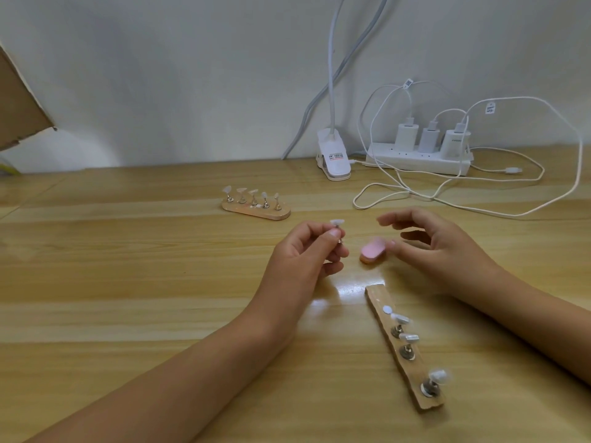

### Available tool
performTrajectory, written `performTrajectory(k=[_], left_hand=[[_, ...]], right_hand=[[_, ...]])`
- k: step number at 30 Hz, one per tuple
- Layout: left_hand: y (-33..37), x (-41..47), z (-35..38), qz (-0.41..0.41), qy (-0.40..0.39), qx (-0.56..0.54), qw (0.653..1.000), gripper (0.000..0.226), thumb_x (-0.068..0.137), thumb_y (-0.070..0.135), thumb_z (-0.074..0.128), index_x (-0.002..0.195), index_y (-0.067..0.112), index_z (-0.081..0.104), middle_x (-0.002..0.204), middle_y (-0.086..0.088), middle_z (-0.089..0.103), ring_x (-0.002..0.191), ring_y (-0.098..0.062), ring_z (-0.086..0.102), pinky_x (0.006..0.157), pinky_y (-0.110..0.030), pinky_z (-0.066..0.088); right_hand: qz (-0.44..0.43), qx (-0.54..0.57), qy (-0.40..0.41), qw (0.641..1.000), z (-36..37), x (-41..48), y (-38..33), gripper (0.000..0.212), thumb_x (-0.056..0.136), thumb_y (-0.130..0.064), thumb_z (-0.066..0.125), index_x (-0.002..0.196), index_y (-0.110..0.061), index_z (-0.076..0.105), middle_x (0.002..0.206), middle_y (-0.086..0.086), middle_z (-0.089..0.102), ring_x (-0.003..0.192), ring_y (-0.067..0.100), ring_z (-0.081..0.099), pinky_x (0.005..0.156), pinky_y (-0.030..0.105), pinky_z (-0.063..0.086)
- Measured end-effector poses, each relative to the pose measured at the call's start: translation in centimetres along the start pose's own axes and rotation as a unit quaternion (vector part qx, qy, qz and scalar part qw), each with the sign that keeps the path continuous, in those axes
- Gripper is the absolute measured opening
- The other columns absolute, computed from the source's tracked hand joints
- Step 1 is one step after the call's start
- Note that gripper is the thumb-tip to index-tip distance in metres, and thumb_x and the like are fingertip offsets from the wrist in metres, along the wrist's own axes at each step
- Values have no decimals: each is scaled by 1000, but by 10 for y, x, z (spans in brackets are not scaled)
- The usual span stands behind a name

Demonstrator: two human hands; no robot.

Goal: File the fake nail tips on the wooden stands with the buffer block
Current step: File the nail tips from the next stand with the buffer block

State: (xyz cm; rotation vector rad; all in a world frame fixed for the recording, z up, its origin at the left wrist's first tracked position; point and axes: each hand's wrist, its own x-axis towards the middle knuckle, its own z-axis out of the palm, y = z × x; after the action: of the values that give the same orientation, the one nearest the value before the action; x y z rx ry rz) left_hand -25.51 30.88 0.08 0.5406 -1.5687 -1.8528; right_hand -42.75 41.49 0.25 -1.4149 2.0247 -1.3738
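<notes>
Pink buffer block [372, 249] is lying on the table [128, 282]. Just left of it, the left hand [307, 254] is pinching a metal pin [339, 242] carrying a fake nail tip [336, 222]. Right of it, the right hand [441, 247] is hovering, fingers loosely spread, holding nothing. Near wooden stand [379, 297] is sitting before the block, far wooden stand [256, 212] behind it.

Left of the buffer block [371, 251], the left hand [300, 260] is pinching a metal stem [434, 242] and covering most of it. Right of the block, the right hand [447, 251] is showing blurred fingertips [385, 220], so thumb contact with the block cannot be told. Nearer than the block, nail tips [438, 375] on the wooden stand [375, 295] are smearing. Far behind it, print on the lamp clip [334, 155] is showing too small to read.
</notes>
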Motion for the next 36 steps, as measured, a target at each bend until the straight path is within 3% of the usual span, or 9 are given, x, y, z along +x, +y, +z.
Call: performTrajectory(k=[3, 8, 13, 17, 22, 27, 32, 36], left_hand=[[-1, 0, -1, -2, -4, 2, 1000, 10, 95, 15, 58, 91, 15, 68, 71, 8, 67, 71, 0, 63, 70, -16, 52], [-2, 1, 0, -4, -11, -13, 1000, 8, 92, 10, 62, 91, 12, 69, 74, 3, 72, 71, -1, 65, 70, -15, 52], [-1, 1, 0, -3, -13, -12, 1000, 7, 92, 11, 63, 89, 13, 69, 75, 3, 72, 73, 0, 66, 69, -15, 52], [-2, 0, 0, 1, -16, 3, 1000, 6, 92, 13, 63, 93, 14, 69, 74, 5, 71, 72, 0, 64, 69, -15, 52], [-3, 1, 0, -1, -20, 6, 1000, 4, 91, 13, 65, 91, 12, 69, 74, 3, 72, 71, -2, 65, 68, -16, 52], [-3, -2, 1, -4, -56, 49, 997, 8, 90, 12, 67, 83, 17, 69, 75, -1, 74, 73, -6, 68, 68, -17, 53], [-1, -4, 3, -4, -80, 68, 994, 8, 91, 10, 65, 84, 13, 68, 73, 1, 73, 70, -4, 66, 67, -15, 52], [-1, -4, 4, -3, -90, 83, 992, 8, 93, 9, 63, 85, 11, 66, 70, 3, 71, 69, -3, 64, 65, -15, 51]], right_hand=[[16, -45, -12, 999, 1, 0, -1, 34, 89, -14, 68, 120, -24, 60, 117, -5, 61, 114, 9, 53, 98, 19, 43], [-46, -249, -53, 966, 9, -2, -1, 42, 86, -35, 69, 126, -30, 59, 112, -8, 49, 110, 9, 37, 93, 19, 25], [-70, -256, -63, 962, 11, -2, -2, 27, 85, -40, 68, 111, -36, 66, 105, -8, 52, 108, 17, 46, 101, 37, 36], [-53, -106, -65, 991, 4, -5, -5, 27, 79, -48, 63, 104, -38, 67, 108, -8, 59, 104, 4, 55, 91, 13, 44], [-30, 141, -39, 989, -2, -6, -6, 26, 89, -2, 63, 110, -17, 68, 110, 4, 71, 107, 8, 65, 87, 16, 51], [-101, 218, -17, 971, 7, -15, -18, 32, 80, -17, 67, 111, -11, 67, 111, 7, 70, 106, 11, 66, 90, 17, 50], [-214, 91, 24, 972, 8, -16, -16, 42, 84, -9, 69, 124, -9, 58, 120, 16, 57, 115, 24, 60, 100, 26, 48], [-308, -48, 43, 949, 7, -15, -10, 44, 84, -10, 71, 126, -5, 57, 120, 13, 54, 118, 22, 56, 100, 27, 47]])
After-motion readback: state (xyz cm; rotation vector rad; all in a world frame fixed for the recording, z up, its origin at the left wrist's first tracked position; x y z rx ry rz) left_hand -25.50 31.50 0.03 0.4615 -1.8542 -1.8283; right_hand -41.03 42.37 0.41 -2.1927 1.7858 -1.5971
